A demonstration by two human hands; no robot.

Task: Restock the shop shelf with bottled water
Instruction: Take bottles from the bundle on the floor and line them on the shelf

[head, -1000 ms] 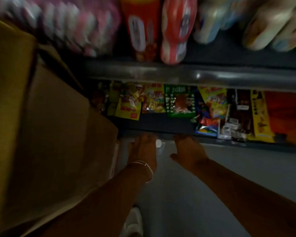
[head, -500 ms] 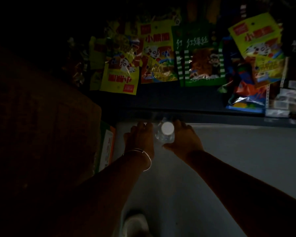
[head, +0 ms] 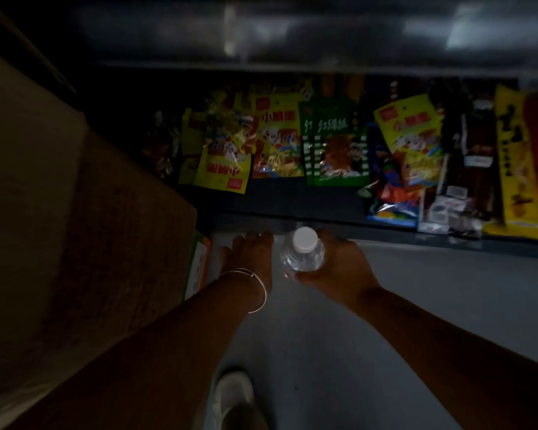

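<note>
Right hand (head: 339, 268) is gripping clear plastic white-capped water bottle (head: 303, 252) at frame centre; left hand (head: 249, 256), fingers extended and empty, is hovering just beside it.

A cardboard box (head: 84, 231) is crowding the left while snack packets (head: 280, 147) are filling the shelf (head: 292, 206), leaving grey floor (head: 416, 290) lying open rightward.

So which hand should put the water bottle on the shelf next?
The right hand, probably. It already grips the water bottle, just in front of the shelf edge. The left hand holds nothing I can see, its fingers reaching down beside the bottle.
</note>
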